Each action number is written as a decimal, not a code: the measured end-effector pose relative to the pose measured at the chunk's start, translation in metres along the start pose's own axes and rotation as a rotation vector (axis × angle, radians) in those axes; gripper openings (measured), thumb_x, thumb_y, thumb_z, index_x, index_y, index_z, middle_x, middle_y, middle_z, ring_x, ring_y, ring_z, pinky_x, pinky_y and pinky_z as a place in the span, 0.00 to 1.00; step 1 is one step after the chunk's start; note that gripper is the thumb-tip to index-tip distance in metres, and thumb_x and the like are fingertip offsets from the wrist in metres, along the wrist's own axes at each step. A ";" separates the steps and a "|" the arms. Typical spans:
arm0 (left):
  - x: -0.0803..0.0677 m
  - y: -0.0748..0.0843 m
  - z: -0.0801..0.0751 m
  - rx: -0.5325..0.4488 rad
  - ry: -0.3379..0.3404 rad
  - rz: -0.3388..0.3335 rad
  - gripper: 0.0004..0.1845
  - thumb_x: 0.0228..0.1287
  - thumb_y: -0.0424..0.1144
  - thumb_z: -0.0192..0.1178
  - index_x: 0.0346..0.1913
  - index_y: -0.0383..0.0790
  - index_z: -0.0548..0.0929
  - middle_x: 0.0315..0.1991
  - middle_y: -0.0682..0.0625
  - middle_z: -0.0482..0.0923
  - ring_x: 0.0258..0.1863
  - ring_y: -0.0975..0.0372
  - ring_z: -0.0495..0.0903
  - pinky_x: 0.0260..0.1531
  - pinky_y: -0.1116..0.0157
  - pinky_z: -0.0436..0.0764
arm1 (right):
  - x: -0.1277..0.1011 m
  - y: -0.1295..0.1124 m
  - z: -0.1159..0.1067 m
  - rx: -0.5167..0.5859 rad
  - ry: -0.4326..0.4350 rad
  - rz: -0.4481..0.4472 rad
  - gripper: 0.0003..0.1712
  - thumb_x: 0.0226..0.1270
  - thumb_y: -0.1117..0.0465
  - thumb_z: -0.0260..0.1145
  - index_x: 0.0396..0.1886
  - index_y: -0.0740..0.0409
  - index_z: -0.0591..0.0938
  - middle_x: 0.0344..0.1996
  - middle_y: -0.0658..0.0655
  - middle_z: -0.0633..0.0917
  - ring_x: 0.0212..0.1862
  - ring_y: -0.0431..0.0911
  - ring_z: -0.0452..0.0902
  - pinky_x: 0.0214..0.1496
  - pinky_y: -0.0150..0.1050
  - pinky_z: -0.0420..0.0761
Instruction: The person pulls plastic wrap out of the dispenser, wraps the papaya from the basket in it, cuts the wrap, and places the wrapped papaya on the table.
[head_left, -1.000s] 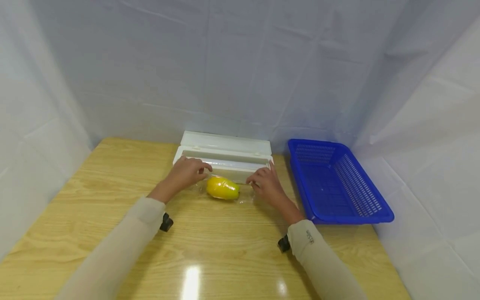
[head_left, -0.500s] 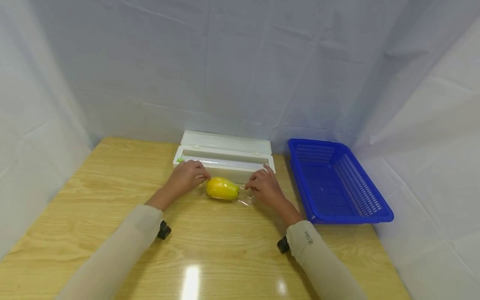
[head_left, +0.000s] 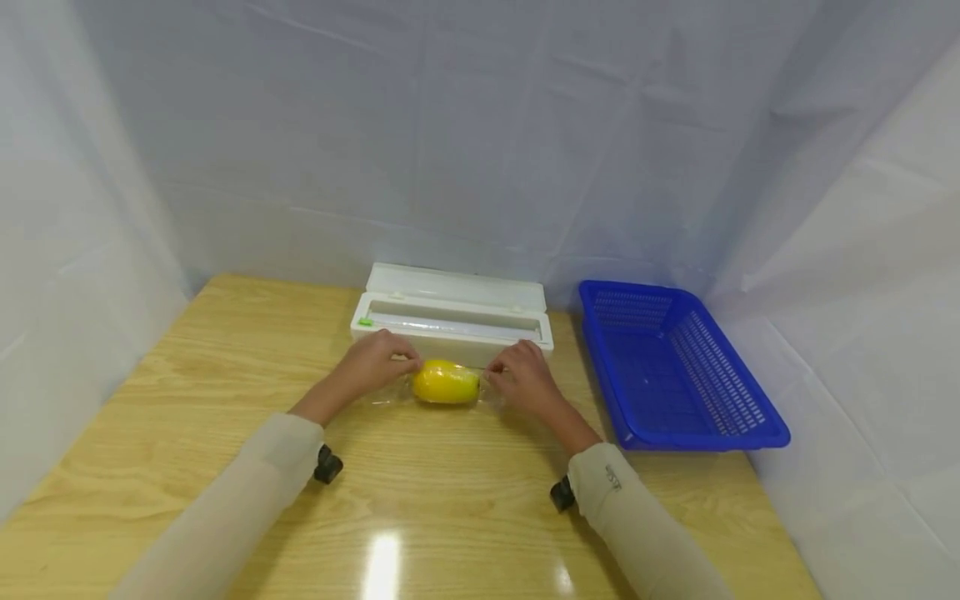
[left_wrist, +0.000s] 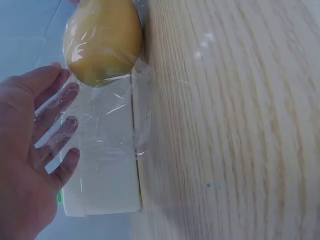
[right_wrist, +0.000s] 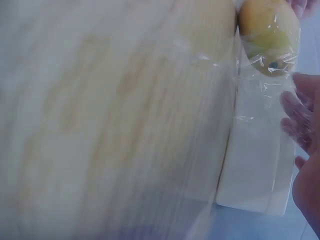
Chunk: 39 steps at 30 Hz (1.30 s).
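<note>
A yellow fruit (head_left: 446, 382), greenish at its right end and shaped like a papaya, lies on the table in clear cling film (left_wrist: 115, 112). My left hand (head_left: 372, 365) is at its left end, thumb and forefinger pinching the film beside it. In the left wrist view, the other fingers of that hand show through the film. At the fruit's right end my right hand (head_left: 525, 379) pinches the film between thumb and forefinger. The film's loose ends spread out at both sides of the fruit. Just behind stands a white cling film box (head_left: 453, 337), its lid up.
A film roll (head_left: 450, 325) lies inside the box, and a green slider (head_left: 365, 322) sits at the box's left end. To the right stands a blue plastic basket (head_left: 645, 392) on the wooden table (head_left: 450, 500). White sheeting (head_left: 480, 150) hangs behind and at both sides.
Both hands have come slightly nearer the front and closer in to the fruit. My left hand no longer covers the box's green slider. Loose film now shows at the fruit's left end.
</note>
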<state>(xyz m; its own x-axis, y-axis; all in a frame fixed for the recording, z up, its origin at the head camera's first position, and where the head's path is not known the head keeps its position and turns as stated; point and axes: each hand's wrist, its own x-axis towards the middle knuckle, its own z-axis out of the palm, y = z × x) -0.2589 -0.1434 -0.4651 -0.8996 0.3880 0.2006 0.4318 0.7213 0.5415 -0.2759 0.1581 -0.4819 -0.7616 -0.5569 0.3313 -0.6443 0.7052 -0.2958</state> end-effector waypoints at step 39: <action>-0.033 -0.040 0.002 -0.356 -0.152 -0.166 0.14 0.76 0.43 0.57 0.56 0.41 0.85 0.57 0.43 0.83 0.58 0.51 0.78 0.61 0.48 0.77 | -0.017 0.009 0.002 0.797 -0.275 0.489 0.17 0.73 0.62 0.63 0.55 0.69 0.83 0.37 0.57 0.86 0.35 0.41 0.78 0.38 0.34 0.80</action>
<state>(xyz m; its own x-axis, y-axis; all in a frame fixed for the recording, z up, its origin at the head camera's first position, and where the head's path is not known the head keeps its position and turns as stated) -0.2459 -0.1839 -0.4951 -0.9237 0.3826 -0.0216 0.2080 0.5480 0.8102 -0.2691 0.1725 -0.4921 -0.8818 -0.4357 -0.1804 -0.0328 0.4384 -0.8982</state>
